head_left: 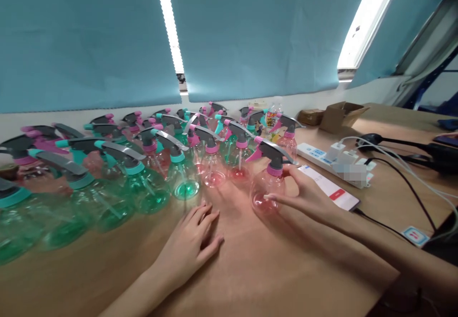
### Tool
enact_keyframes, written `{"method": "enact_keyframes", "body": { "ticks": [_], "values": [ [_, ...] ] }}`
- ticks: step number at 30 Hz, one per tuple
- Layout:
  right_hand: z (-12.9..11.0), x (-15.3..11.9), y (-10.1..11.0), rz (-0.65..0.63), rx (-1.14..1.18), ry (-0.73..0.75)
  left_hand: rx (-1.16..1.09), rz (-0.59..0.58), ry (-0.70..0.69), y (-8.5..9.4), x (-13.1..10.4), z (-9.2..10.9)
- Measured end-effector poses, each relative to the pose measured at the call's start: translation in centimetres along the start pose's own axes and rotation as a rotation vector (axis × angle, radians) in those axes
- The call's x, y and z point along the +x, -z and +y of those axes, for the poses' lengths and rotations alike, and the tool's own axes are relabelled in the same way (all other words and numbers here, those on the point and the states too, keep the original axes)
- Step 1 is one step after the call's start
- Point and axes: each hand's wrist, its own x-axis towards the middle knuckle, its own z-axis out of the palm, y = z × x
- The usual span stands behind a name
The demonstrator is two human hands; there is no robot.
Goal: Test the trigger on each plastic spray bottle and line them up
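A clear pink spray bottle (264,188) with a pink collar and a grey trigger head stands upright on the table. Wrapped around its right side is my right hand (300,190), thumb across the front, the other fingers partly hidden behind. My left hand (196,236) lies on the tabletop with its fingers apart, holding nothing. Just beyond it stands a green spray bottle (183,181) with a turquoise collar. Several more green and pink spray bottles crowd the left and back, among them another green spray bottle (146,190) and a pink spray bottle (213,167).
Right of the bottles lie a phone (329,186) with a lit screen and a white power strip (322,157) with chargers and cables. An open cardboard box (339,117) stands farther back. Black gear (425,152) rests at the right. A blue sheet (257,35) hangs behind.
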Motion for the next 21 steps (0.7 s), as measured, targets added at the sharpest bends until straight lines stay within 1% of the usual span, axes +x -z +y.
{"method": "enact_keyframes", "body": {
  "ticks": [5,9,12,13,17,21],
  "values": [
    [1.1,0.5,1.0,0.047,-0.069,0.004,-0.011,0.029,-0.038,-0.7,0.0,0.1],
    [2.0,1.7,1.6,0.047,-0.08,-0.003,-0.012,0.029,-0.085,-0.9,0.9,0.9],
    [2.4,2.7,2.3,0.001,-0.089,0.053,-0.023,0.006,-0.107,-1.3,2.3,1.5],
    [2.6,3.1,2.4,0.004,-0.109,0.066,-0.027,0.001,-0.111,-1.5,2.8,1.7],
    [3.5,4.3,2.7,0.094,-0.235,0.054,-0.041,-0.026,-0.124,-2.3,5.3,2.4],
    [4.8,5.5,2.3,0.093,-0.32,0.044,-0.065,-0.084,-0.121,-2.5,7.5,3.0]
  ]
}}
